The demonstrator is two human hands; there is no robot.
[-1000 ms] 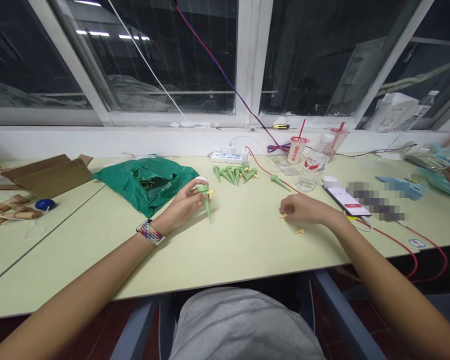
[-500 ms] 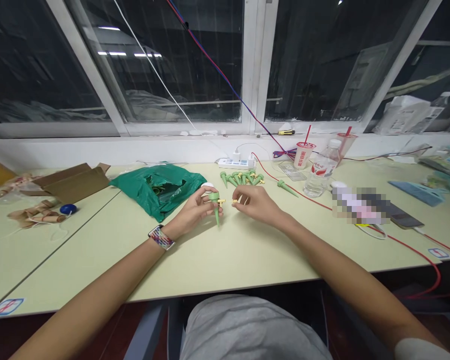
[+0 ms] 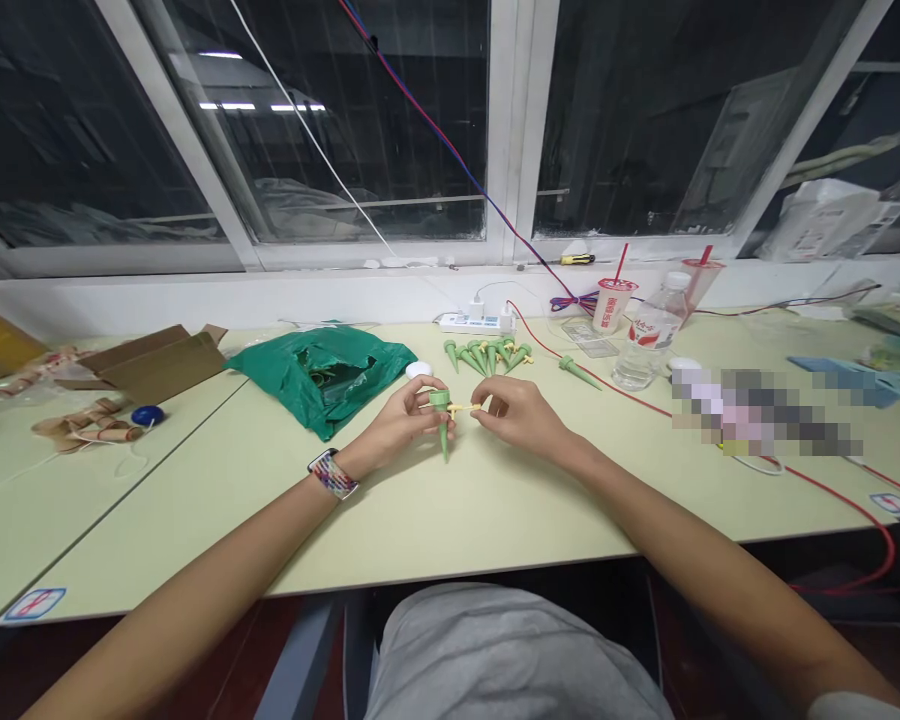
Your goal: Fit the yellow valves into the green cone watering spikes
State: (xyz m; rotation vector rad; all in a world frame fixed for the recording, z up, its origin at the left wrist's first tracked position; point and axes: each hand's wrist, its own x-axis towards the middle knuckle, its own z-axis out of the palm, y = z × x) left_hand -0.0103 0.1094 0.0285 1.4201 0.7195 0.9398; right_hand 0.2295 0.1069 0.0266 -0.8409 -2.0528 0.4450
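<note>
My left hand [image 3: 409,420] is closed around a green spike [image 3: 443,440], held upright with its point down and a yellow fitting at its side. My right hand [image 3: 514,412] pinches a small yellow piece [image 3: 474,407], whose left end is at the fitting; whether they are joined is too small to tell. Behind my hands lie several green spikes with yellow fittings [image 3: 487,355]. One more green spike [image 3: 579,372] rests apart to their right.
A torn green bag [image 3: 322,375], a cardboard box [image 3: 146,367] and wooden pieces [image 3: 90,428] are at the left. On the right stand a bottle [image 3: 649,335] and a cup [image 3: 613,305], near a red cable [image 3: 637,405]. A power strip [image 3: 471,323] lies at the back.
The gap between the yellow piece in my right hand and the fitting on the held spike has closed. The whole view has shifted slightly.
</note>
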